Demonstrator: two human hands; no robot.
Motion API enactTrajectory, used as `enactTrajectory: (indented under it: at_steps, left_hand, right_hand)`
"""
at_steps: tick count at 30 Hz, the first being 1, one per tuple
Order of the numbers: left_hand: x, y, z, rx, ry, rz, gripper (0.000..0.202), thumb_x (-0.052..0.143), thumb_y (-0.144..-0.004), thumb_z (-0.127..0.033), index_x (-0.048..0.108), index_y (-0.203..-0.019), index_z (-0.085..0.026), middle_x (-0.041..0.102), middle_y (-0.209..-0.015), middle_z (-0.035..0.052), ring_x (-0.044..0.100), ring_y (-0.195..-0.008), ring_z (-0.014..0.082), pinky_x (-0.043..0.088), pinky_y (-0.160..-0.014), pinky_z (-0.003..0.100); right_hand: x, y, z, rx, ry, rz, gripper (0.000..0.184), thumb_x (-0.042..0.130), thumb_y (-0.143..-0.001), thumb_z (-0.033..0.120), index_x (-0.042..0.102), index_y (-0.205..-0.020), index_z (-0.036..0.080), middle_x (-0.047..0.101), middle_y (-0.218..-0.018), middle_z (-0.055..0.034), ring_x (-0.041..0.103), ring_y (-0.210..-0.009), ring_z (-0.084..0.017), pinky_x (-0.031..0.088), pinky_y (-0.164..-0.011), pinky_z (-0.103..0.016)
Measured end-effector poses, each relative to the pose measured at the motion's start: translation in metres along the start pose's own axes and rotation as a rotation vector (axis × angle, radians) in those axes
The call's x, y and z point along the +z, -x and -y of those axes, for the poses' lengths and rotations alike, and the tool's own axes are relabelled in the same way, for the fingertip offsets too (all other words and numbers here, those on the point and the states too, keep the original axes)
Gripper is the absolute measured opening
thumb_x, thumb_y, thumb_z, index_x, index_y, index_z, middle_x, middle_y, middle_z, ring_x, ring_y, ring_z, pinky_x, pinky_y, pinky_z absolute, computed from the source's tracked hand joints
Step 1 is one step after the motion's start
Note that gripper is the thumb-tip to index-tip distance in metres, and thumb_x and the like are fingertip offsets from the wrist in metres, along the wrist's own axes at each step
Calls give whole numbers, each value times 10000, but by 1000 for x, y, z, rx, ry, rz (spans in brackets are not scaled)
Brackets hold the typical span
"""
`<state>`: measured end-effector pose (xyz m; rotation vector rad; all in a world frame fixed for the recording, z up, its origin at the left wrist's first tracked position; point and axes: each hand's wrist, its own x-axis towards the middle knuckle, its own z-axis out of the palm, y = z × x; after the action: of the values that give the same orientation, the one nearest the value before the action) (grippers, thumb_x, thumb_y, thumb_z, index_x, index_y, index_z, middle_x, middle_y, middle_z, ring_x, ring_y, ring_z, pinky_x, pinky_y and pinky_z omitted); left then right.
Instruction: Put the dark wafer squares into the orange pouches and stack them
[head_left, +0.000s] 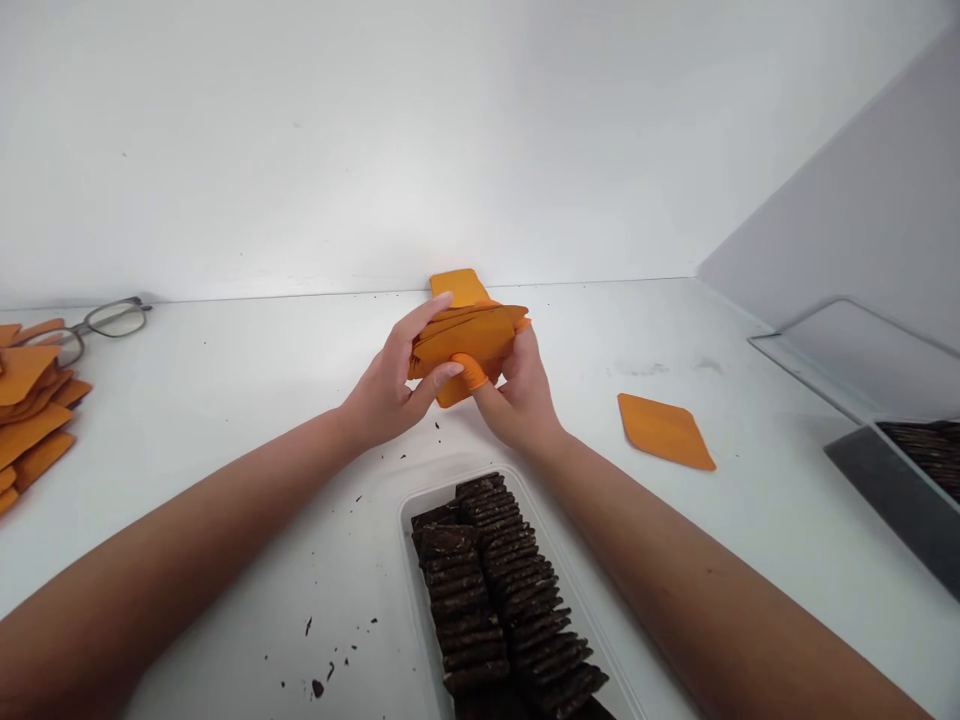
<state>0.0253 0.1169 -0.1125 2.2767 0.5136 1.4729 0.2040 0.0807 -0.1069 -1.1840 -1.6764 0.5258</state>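
Observation:
A stack of orange paper sleeves [480, 335] is held between my two hands above the white table. My left hand [397, 375] closes on the stack's left side, thumb at the front and fingers over the top. My right hand [521, 390] grips the right side, with an orange finger cot [470, 371] on its thumb; other fingers are hidden behind the stack. Behind it another orange sleeve [459, 286] lies by the wall. Nearer me stands a white plastic tray [409, 540] with rows of thin dark brown squares [517, 560].
A single orange sleeve [666, 430] lies right of my hands. At far left are a heap of orange sleeves [34, 410] and eyeglasses [116, 318]. A dark-sided container [892, 500] and a wire frame [810, 385] stand at right. Dark crumbs [317, 688] dot the table.

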Motion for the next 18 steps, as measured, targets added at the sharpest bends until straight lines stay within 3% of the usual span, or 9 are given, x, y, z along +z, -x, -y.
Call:
enactTrajectory:
  at_steps: [4,7,13,18]
  left_hand:
    - [2,-5,-11,202,-2,-2,611,460,-1036,-157,238,-1538,-424,549,-1407,56,573,-1330,209,582,-1076,433]
    - [0,-6,-14,277,-52,-24,653,408,-1030,-93,216,-1543,-449,558,-1408,38,574,-1326,175,587,-1065,406]
    - [-7,-1,5,212,-32,48,462,354,-1058,-154,307,-1377,-486,507,-1469,-9,578,-1341,179,561,-1072,435]
    - [1,0,12,185,84,-88,377,432,-1045,-147,292,-1310,-377,572,-1373,33,631,-1260,165,605,-996,401]
  right_hand:
    - [-1,2,2,-102,11,21,594,495,-981,562,304,-1461,270,532,-1402,-113,589,-1217,-265,539,-1041,-479]
    - [-1,2,3,-146,30,15,575,481,-1002,536,297,-1480,275,520,-1415,-108,553,-1263,-258,485,-1105,-484]
    - [-1,2,5,-143,50,65,620,449,-1011,605,308,-1508,263,567,-1374,-115,594,-1203,-275,490,-1080,-506]
    - [-2,4,3,-112,3,101,576,316,-1055,589,305,-1532,265,516,-1461,-108,498,-1362,-279,433,-1159,-506]
